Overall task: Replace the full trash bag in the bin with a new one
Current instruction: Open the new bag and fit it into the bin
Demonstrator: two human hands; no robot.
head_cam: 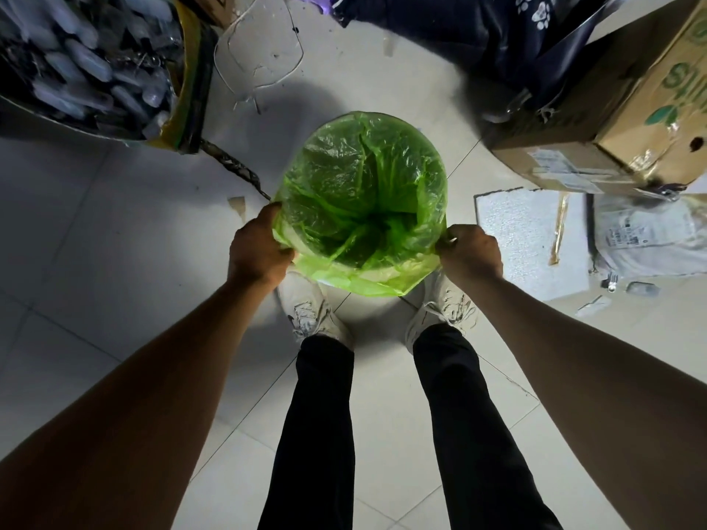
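A thin, translucent green trash bag (355, 177) lines a round bin on the tiled floor in front of my feet. Its open mouth is folded over the rim, and a pale strip of the bin (377, 274) shows through at the near side. My left hand (258, 248) pinches the bag's edge at the left of the rim. My right hand (472, 251) grips the bag's edge at the right of the rim. The inside of the bag looks hollow, with crumpled folds meeting at the bottom.
A big sack of plastic bottles (88, 66) stands at the back left. Cardboard boxes (627, 120) and a dark bag (451, 28) crowd the back right. A white foam sheet (524, 239) lies on the floor at the right. Loose wire (264, 51) lies behind the bin.
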